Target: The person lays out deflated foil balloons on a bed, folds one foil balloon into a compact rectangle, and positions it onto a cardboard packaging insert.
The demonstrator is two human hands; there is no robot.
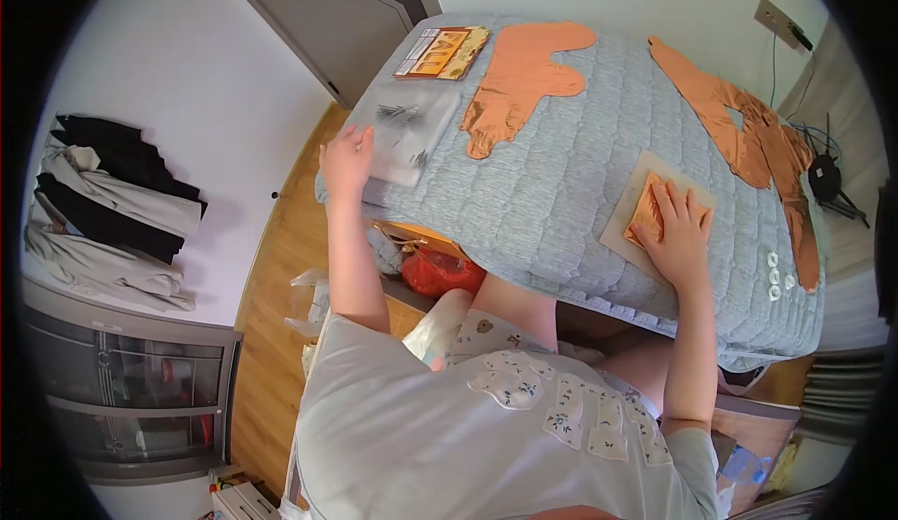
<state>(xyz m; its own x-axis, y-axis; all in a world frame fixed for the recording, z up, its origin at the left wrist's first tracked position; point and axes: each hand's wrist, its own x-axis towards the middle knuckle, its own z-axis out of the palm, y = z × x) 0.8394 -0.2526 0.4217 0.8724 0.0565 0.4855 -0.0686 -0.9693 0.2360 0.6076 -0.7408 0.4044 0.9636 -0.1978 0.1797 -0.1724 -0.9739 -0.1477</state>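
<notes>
My right hand [679, 244] lies with spread fingers on a folded piece of shiny orange foil [645, 209]. Under that foil is a pale rectangular sheet [617, 230] on the bed. My left hand [347, 163] is at the bed's left edge, beside a clear plastic bag [412, 151] with small dark items in it. Its fingers are slightly bent and apart, with nothing visible in them; whether they touch the bag I cannot tell. A flat orange foil shape [524, 76] lies beyond the bag. A second, longer orange foil piece [739, 137] stretches along the right side.
The quilted grey-blue bed [505, 211] fills the middle. A printed packet reading "FALL" [444, 52] is at its far left. Several small white rings [774, 277] lie at the right. A black device with cables [825, 179] stands beside the bed. A red bag [435, 272] sits underneath.
</notes>
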